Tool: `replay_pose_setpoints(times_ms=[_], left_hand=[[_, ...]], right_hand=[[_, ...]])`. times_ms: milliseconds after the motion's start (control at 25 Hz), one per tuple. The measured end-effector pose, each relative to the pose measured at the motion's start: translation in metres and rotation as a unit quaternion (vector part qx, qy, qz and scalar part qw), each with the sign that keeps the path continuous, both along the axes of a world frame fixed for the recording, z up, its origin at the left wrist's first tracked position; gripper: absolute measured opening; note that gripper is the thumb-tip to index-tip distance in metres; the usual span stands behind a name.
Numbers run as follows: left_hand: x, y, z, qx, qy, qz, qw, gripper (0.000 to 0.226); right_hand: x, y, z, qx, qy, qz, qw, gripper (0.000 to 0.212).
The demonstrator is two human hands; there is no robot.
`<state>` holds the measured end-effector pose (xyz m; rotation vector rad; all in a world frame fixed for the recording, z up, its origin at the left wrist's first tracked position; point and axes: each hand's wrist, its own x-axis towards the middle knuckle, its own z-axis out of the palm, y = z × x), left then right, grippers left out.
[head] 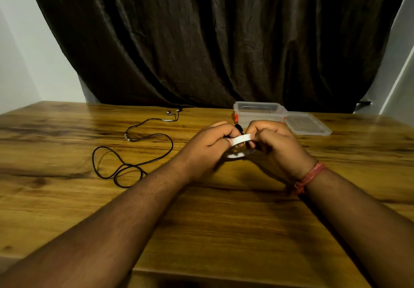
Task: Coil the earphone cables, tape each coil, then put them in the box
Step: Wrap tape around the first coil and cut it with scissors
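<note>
Head view showed us both hands raised just above the glossy wooden table. Our left hand and right hand each pinched an end of a short white strip of tape, stretched between them. A small black piece poked up between the knuckles — we could not tell what it was. Under the hands lay the clear tape roll. The loose black earphone cable sprawled uncoiled to the left, well apart. Behind the hands stood the open clear plastic box — its lid rested beside it.
</note>
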<state>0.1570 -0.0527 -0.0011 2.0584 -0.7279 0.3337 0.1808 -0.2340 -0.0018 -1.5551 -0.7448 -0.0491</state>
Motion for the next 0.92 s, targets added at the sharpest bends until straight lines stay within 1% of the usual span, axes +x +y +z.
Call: replay_pose_setpoints(times_ms=[160,280,400,520,600,720,920], left_hand=[[0.0016,0.0016,-0.0033,0.008,-0.035,0.064,0.997,0.016],[0.0031,0.0018,-0.0046,-0.004,-0.066,0.136,0.989,0.009],[0.0054,-0.0009,-0.0062,0.013,-0.064,0.199,0.978,0.009],[0.007,-0.0033,-0.0077,0.014,-0.085,0.214,0.973,0.002],[0.0072,-0.0041,-0.0079,0.008,-0.091,0.224,0.97,0.004],[0.0063,-0.0053,-0.006,0.004,-0.078,0.231,0.97,0.008],[0.0052,-0.0064,-0.0054,0.008,-0.063,0.22,0.973,0.007]], right_hand=[[-0.0034,-0.003,0.0046,-0.017,-0.042,-0.044,0.998,0.017],[-0.0005,-0.0066,0.0061,-0.072,-0.104,-0.103,0.987,0.018],[0.0021,-0.0073,0.0009,-0.15,-0.189,-0.18,0.954,0.015],[0.0005,-0.0052,-0.0012,-0.201,-0.258,-0.214,0.921,0.013],[-0.0002,-0.004,-0.0007,-0.218,-0.265,-0.227,0.911,0.013],[-0.0008,-0.0022,-0.0004,-0.231,-0.27,-0.24,0.904,0.013],[-0.0011,-0.0019,0.0015,-0.233,-0.27,-0.244,0.902,0.013]])
